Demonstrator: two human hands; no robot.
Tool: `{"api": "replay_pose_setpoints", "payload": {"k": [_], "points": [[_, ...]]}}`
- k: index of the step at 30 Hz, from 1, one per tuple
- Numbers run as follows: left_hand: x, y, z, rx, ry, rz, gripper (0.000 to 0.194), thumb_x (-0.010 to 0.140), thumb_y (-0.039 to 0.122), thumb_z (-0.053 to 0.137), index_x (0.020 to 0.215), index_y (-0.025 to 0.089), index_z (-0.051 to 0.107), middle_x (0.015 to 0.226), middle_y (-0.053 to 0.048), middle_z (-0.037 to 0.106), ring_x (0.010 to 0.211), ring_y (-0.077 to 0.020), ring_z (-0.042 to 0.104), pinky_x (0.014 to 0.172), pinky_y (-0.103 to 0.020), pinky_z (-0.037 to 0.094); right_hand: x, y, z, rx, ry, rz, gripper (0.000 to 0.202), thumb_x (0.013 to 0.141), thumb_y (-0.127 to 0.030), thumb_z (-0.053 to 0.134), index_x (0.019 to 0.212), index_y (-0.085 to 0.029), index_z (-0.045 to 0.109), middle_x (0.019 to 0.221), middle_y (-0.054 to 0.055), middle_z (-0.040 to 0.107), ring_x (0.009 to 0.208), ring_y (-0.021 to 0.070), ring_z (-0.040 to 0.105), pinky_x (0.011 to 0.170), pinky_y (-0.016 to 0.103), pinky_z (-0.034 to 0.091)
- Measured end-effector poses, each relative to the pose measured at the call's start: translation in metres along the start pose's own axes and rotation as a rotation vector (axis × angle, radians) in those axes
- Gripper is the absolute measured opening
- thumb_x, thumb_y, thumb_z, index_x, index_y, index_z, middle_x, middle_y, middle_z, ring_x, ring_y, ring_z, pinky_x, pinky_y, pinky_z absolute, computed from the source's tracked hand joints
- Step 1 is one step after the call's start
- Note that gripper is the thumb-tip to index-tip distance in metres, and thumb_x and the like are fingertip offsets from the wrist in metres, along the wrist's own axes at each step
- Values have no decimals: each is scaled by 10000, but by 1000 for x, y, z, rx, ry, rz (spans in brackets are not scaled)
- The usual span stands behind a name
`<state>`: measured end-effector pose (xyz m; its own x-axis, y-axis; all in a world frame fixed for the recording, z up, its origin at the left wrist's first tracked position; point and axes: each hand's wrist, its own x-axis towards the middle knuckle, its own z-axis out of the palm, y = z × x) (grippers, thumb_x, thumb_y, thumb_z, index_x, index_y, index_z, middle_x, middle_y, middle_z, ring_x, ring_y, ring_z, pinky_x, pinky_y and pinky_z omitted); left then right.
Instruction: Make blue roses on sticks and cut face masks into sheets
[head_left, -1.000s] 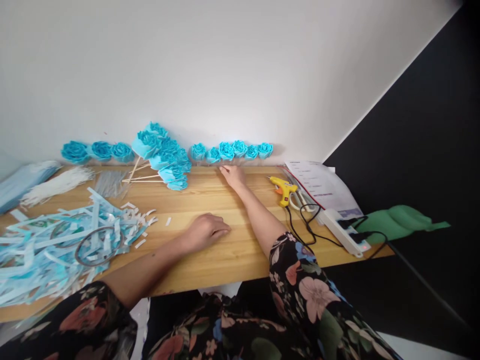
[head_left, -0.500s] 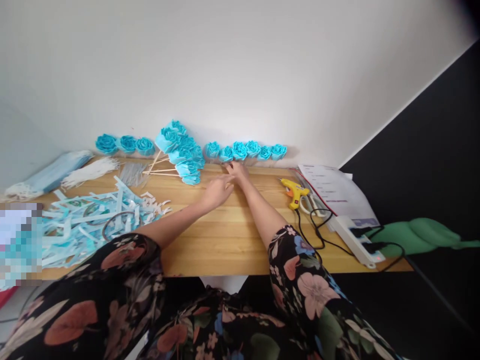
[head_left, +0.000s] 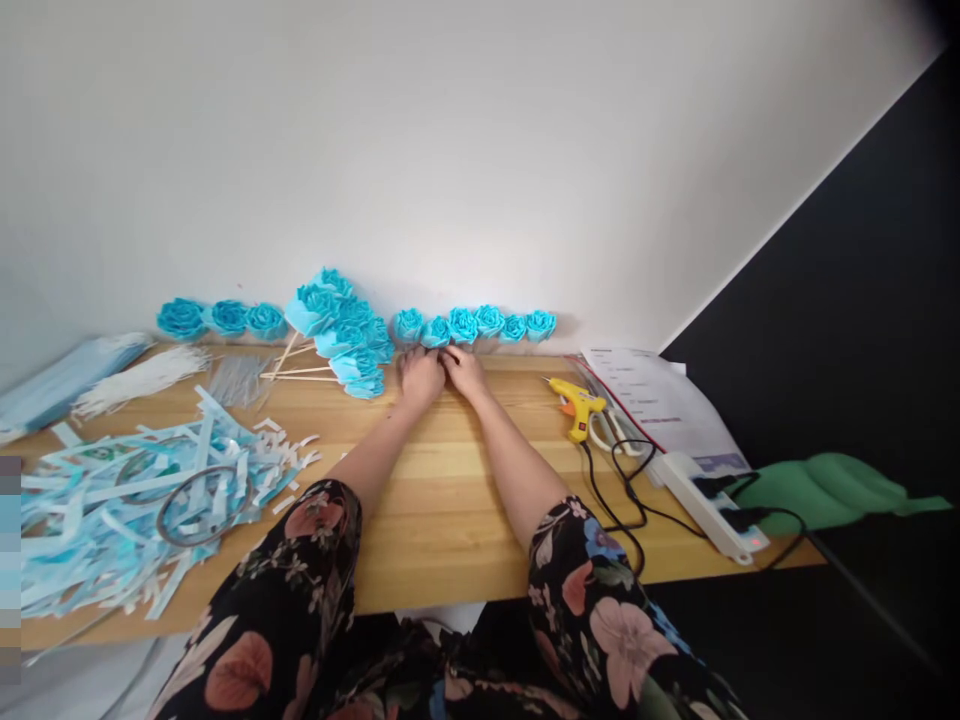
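Note:
At the back of the wooden table my left hand [head_left: 422,377] and my right hand [head_left: 466,373] are close together, thumbs nearly meeting. Both have their fingers curled in at the foot of a blue paper rose [head_left: 436,332], part of a row along the wall. What the fingertips grip, if anything, is hidden behind the hands. Left of them lies a bunch of blue paper roses [head_left: 345,330] on thin wooden sticks [head_left: 300,377]. Three more blue roses [head_left: 229,317] stand in line by the wall farther left.
A yellow glue gun [head_left: 581,405] lies at right, its cord running toward a white power strip [head_left: 712,510]. Near it are white-handled scissors [head_left: 602,437], printed sheets [head_left: 660,400] and a green object [head_left: 832,487]. Blue and white paper strips [head_left: 172,500] with tape rolls cover the left side.
My left hand has moved forward to the foot of the roses, beside my right hand. My right hand stays by the same rose. The camera view has shifted slightly.

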<state>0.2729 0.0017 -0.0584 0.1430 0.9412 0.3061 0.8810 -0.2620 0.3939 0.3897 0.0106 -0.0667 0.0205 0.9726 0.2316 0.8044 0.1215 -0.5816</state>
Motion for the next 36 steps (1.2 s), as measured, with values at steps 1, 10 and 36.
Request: {"api": "replay_pose_setpoints", "payload": {"k": [1, 10, 36], "points": [[2, 0, 2, -4, 3, -10, 360, 941, 170, 408, 1187, 134, 668, 1192, -209, 653, 1192, -337, 572, 1056, -486, 397, 0, 0, 0, 20, -2, -14, 362, 1002, -322, 427, 1265, -297, 674, 1254, 1, 724, 1151, 181, 665, 968, 266, 490], [7, -1, 4, -128, 56, 23, 473, 930, 155, 382, 1371, 177, 552, 1375, -169, 561, 1284, -330, 508, 1081, -468, 404, 2, 2, 3, 133, 11, -34, 537, 970, -237, 416, 1500, -313, 457, 1444, -14, 593, 1294, 159, 582, 1109, 292, 426], [-4, -13, 5, -152, 166, -191, 515, 849, 186, 516, 1355, 97, 550, 1415, -225, 503, 1327, -366, 478, 1137, -474, 371, 3, 2, 4, 79, 2, -125, 372, 956, -192, 483, 1254, -239, 700, 1319, 1, 689, 1264, 149, 590, 1108, 260, 407]]}}
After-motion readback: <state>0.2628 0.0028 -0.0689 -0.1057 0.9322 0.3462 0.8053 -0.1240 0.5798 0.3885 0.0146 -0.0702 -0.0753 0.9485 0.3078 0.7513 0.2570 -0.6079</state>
